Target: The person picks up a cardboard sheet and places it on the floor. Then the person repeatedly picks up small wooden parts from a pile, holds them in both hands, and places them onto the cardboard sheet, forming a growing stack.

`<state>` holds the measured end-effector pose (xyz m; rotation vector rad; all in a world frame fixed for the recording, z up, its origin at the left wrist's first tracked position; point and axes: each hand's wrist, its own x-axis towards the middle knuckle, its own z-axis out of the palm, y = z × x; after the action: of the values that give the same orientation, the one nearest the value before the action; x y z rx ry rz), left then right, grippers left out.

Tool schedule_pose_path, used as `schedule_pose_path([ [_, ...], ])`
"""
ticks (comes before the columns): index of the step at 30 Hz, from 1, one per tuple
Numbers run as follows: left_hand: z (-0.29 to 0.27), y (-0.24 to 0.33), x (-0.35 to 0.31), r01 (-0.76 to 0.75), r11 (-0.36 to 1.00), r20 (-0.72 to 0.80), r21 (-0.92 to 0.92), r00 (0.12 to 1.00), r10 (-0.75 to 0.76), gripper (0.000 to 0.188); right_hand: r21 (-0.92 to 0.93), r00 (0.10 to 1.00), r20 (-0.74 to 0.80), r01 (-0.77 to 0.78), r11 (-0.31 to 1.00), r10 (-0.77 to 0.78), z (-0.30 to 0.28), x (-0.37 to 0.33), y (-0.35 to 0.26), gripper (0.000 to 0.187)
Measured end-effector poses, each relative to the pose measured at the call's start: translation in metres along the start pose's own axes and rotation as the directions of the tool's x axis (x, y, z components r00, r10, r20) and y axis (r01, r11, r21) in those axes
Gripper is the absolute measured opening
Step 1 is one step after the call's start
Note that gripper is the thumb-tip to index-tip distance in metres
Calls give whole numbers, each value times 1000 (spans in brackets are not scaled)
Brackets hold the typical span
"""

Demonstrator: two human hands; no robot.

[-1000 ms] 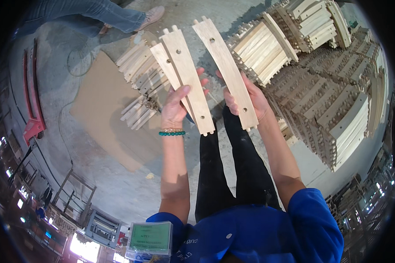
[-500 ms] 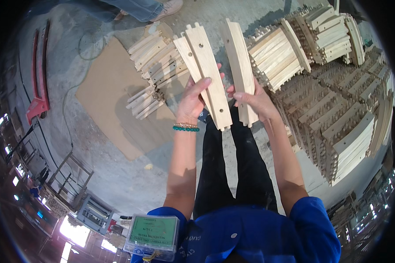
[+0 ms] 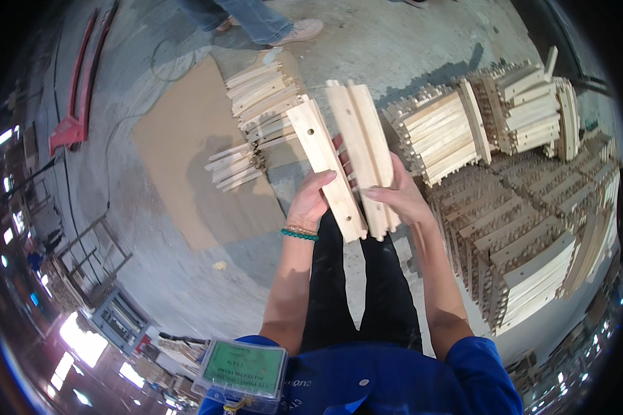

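My left hand (image 3: 309,200) is closed round a pale wooden slat (image 3: 327,162), its thumb on the face between two round holes. The slat has small round pegs at its lower end. My right hand (image 3: 410,202) grips two similar wooden slats (image 3: 364,149) side by side, thumb across the front. These stand close to the left slat, upper ends tilted away to the left. The fingers behind the wood are partly hidden.
Stacked slats (image 3: 439,128) stand at right, beside a large, darker pile (image 3: 512,207). Bundles of slats (image 3: 259,90) lie near a cardboard sheet (image 3: 180,166) on the floor. A red pallet jack (image 3: 69,131) is far left. Another person's legs (image 3: 256,17) show at the top.
Both hands have lowered toward me and come closer together. The left hand now shows one slat where two showed; the right shows two where one showed. The view has shifted.
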<state>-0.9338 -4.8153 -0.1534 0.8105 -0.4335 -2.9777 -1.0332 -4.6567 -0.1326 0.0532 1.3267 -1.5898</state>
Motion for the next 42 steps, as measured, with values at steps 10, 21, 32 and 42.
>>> schedule_pose_path([
  [10,-28,12,-32,-62,967,178,-247,978,108,92,-135,982,164,-77,988,99,-4,13,-10,68],
  [21,-186,1,-112,-406,821,-345,-402,897,276,68,-873,874,485,481,81,35,192,58,71,70],
  [32,-402,133,-132,-582,735,-781,-348,614,116,47,-908,892,394,341,244,222,215,125,155,53],
  [42,-524,203,-92,-487,839,-821,-242,563,90,53,-947,943,-52,-151,284,329,168,149,191,48],
])
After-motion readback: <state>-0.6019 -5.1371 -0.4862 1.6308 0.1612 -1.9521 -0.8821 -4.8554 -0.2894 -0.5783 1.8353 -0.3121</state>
